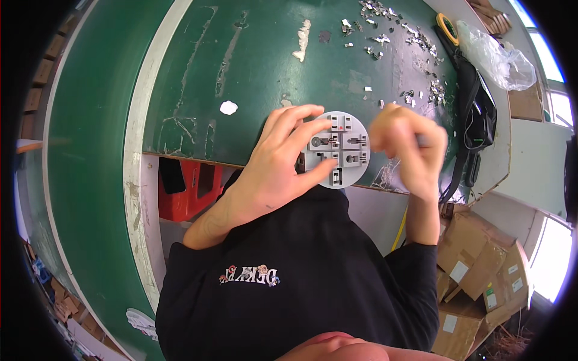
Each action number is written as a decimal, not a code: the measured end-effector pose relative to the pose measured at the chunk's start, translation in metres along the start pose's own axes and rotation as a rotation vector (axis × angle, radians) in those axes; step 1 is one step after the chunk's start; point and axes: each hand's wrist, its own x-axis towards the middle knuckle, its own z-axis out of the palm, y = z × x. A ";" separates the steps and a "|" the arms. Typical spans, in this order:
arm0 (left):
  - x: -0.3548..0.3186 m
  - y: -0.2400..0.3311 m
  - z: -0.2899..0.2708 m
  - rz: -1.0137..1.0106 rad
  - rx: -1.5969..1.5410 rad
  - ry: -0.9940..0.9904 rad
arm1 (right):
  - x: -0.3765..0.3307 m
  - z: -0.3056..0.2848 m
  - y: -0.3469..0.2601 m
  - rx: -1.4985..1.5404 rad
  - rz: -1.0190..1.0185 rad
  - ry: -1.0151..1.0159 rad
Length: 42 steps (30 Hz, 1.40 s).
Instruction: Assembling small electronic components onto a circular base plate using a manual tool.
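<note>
A round grey fixture point(354, 125) with raised metal blocks and slots sits at the near edge of the green table. My left hand point(274, 153) reaches in from its left side. The thumb and index finger of that hand span the left blocks and grip them, while the other fingers curve past the far left edge. Just right of the fixture is my right hand point(412, 144), blurred by motion, its fingers curled and closed. Whatever those fingers hold, if anything, is hidden. Small parts sit in some of the fixture's slots.
Small metal clips point(421, 42) lie scattered over the far right of the table point(259, 66). A black bag point(475, 108) and a clear plastic bag point(497, 57) line the right edge. Cardboard boxes point(475, 259) stand at lower right; a red stool point(198, 189) is under the table.
</note>
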 end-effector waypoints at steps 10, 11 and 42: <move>0.006 -0.002 0.007 0.039 0.096 -0.191 | -0.013 0.037 0.019 0.554 -0.162 0.190; 0.006 -0.002 0.008 0.032 0.088 -0.202 | -0.013 0.037 0.020 0.527 -0.192 0.203; 0.004 -0.011 -0.057 -0.382 -0.756 -0.071 | -0.028 -0.030 0.043 1.285 -0.131 0.625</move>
